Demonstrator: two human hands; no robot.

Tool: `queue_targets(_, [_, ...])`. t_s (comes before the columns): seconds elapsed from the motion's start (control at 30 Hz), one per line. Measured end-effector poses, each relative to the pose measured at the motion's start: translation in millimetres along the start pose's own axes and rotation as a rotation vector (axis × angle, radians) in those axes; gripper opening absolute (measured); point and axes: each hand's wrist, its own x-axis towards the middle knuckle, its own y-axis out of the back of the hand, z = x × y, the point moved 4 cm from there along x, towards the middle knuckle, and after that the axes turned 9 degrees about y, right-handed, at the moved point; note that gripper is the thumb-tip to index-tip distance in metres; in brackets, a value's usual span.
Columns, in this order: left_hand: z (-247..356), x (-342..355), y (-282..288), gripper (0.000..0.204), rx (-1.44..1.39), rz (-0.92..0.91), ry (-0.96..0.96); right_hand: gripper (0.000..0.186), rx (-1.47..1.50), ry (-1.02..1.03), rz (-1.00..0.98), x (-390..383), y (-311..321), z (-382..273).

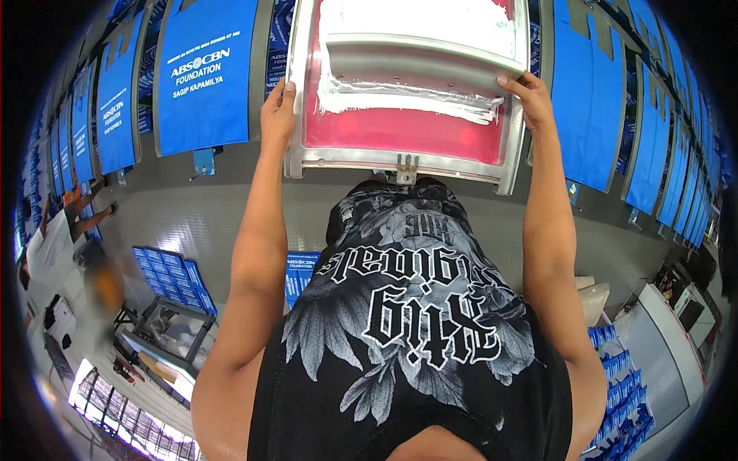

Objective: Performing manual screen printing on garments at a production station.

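A screen frame of bare metal lies in front of the person at the top of the view, between the two arms, with a row of blue fabric panels reaching out on its left and another on its right. Its side bars run away from the person, and the far end passes out of view, so I cannot tell which way its long axis goes; the near bar crosses left to right, slightly lower at the right, and carries a small metal clamp. Across the pinkish-red mesh sits a metal squeegee, its long axis running sideways from one side bar toward the other, its lower edge facing the person. White ink spreads beyond it and in a ragged band along that edge. The left hand closes on the left side bar, thumb pointing away from the body. The right hand grips the right side bar, thumb pointing inward at the squeegee's right end; whether it touches is unclear.
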Motion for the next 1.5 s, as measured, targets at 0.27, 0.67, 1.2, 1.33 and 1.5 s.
queue_targets(0.27, [-5, 7, -1, 0.049, -0.055, 0.017, -0.014, 0.035, -0.090, 0.014, -0.039, 6, 4, 6])
queue_targets(0.67, [120, -52, -73, 0.035, 1.138, -0.355, -0.761, 0.036, -1.163, 0.291, -0.421, -56, -54, -70])
queue_targets(1.2, [88, -81, -59, 0.045, 1.032, -0.209, -0.729, 0.032, -1.104, 0.480, -0.354, -75, -54, -68])
queue_targets(1.33, [67, -60, -73, 0.038, 0.885, -0.141, -0.785, 0.029, -1.187, 0.467, -0.274, -58, -58, -46])
queue_targets(1.5, [171, 87, -133, 0.036, 1.142, -0.095, -0.610, 0.039, -1.415, 0.445, -0.269, 113, -42, -68])
